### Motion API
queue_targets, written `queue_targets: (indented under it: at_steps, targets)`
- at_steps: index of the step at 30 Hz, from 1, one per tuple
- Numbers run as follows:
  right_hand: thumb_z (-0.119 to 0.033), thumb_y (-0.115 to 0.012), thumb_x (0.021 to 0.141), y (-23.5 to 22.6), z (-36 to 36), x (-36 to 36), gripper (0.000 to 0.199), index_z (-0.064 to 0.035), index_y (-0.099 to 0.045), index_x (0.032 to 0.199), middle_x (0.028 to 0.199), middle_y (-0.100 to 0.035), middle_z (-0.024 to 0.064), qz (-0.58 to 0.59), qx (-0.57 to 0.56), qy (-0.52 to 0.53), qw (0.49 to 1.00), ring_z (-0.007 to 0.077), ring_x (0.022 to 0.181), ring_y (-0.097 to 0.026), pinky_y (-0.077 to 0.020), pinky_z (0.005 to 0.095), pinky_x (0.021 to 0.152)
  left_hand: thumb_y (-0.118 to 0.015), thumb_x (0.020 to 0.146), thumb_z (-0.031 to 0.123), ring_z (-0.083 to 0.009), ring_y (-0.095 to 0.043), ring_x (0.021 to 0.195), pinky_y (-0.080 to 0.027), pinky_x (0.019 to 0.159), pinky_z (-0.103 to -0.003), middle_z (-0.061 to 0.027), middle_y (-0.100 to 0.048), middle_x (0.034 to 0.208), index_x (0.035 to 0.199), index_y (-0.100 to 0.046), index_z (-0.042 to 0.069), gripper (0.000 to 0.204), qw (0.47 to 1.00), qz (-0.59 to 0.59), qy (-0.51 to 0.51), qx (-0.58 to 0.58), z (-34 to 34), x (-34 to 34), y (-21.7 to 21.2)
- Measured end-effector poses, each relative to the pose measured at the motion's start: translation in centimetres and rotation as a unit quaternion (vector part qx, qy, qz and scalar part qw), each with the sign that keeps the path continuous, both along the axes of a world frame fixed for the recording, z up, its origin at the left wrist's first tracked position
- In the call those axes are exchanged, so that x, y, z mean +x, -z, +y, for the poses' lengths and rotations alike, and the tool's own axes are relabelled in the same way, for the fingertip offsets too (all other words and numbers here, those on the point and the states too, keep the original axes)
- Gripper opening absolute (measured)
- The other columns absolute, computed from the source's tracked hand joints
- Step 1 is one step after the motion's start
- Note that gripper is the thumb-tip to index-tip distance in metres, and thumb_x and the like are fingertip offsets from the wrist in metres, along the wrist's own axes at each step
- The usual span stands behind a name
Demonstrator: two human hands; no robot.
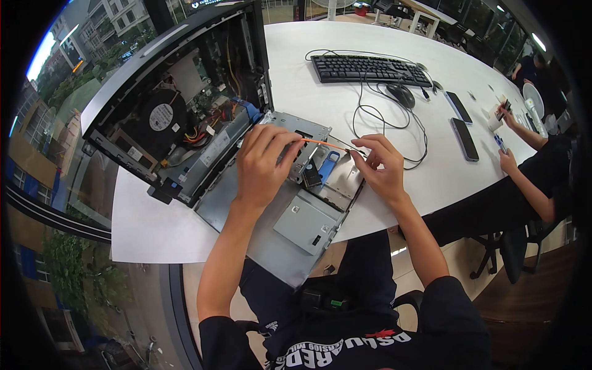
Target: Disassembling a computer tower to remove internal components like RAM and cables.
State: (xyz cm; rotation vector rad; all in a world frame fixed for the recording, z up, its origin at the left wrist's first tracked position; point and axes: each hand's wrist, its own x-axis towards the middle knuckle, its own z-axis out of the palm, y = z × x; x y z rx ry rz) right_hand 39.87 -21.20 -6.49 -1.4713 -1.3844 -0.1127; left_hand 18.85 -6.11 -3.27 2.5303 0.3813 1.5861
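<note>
- Grey sheet-metal drive cage [296,228], swung out of the case and hanging partly over the table edge, sits nearest the person's lap.
- Open black desktop computer case [179,117] lies on its side on the white round table [320,98]: panel already off, fan and wiring exposed (so teardown looks well underway).
- Left hand [262,166] rests fingers-down on the cage top, curled closed on one end of the thin orange cable [324,145].
- Right hand [379,163] pinches the cable's other end between thumb and fingertips, just above the cage.
- Cable spans hand to hand; I can't tell whether either end is plugged in.
- Left to do, I'd judge: cable, blue plastic latch [328,166], drive.
- Black keyboard [370,69] and mouse [401,95] sit well behind.
</note>
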Motion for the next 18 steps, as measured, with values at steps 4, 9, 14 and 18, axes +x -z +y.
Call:
queue_targets:
  at_steps: [4,9,14,18]
  targets:
    - [0.003,-0.080,0.083,-0.36,0.01,-0.05,0.025,-0.0028,-0.076,0.107,0.110,-0.069,0.0071,0.004,-0.013,-0.002,1.000,0.0021,0.056,-0.056,-0.0443,0.0177,0.048,-0.083,0.079,0.002,-0.0228,-0.065,0.087,-0.052,0.077,-0.035,-0.0051,-0.070,0.091,0.090,-0.075,0.004,0.015,0.997,-0.017,0.044,-0.064,-0.12,0.07,-0.17]
    - [0.001,-0.079,0.085,0.31,0.17,0.42,0.021,-0.0046,-0.076,0.105,0.105,-0.071,0.0053,0.002,0.001,-0.009,1.000,0.0038,0.055,-0.057,-0.0437,0.0189,0.047,-0.083,0.079,0.000,-0.0218,-0.065,0.086,-0.052,0.077,-0.034,-0.0052,-0.071,0.091,0.090,-0.075,0.003,0.014,0.992,-0.024,0.057,-0.107,-0.27,0.14,-0.26]
    - [0.000,-0.078,0.086,0.50,0.19,0.49,0.019,-0.0065,-0.076,0.104,0.102,-0.072,0.0030,0.008,0.025,0.005,1.000,0.0045,0.054,-0.057,-0.0432,0.0200,0.047,-0.083,0.078,0.000,-0.0212,-0.064,0.086,-0.051,0.077,-0.033,-0.0045,-0.071,0.090,0.092,-0.076,0.004,0.015,0.994,-0.004,0.058,-0.089,-0.15,0.15,0.07]
    - [0.002,-0.077,0.085,0.01,0.21,0.22,0.019,-0.0064,-0.076,0.102,0.103,-0.072,0.0035,0.012,0.050,0.014,0.999,0.0040,0.054,-0.057,-0.0429,0.0201,0.046,-0.079,0.080,-0.001,-0.0215,-0.062,0.087,-0.051,0.077,-0.034,-0.0034,-0.068,0.090,0.094,-0.077,0.007,0.016,0.994,0.024,0.049,-0.091,-0.26,0.00,0.20]
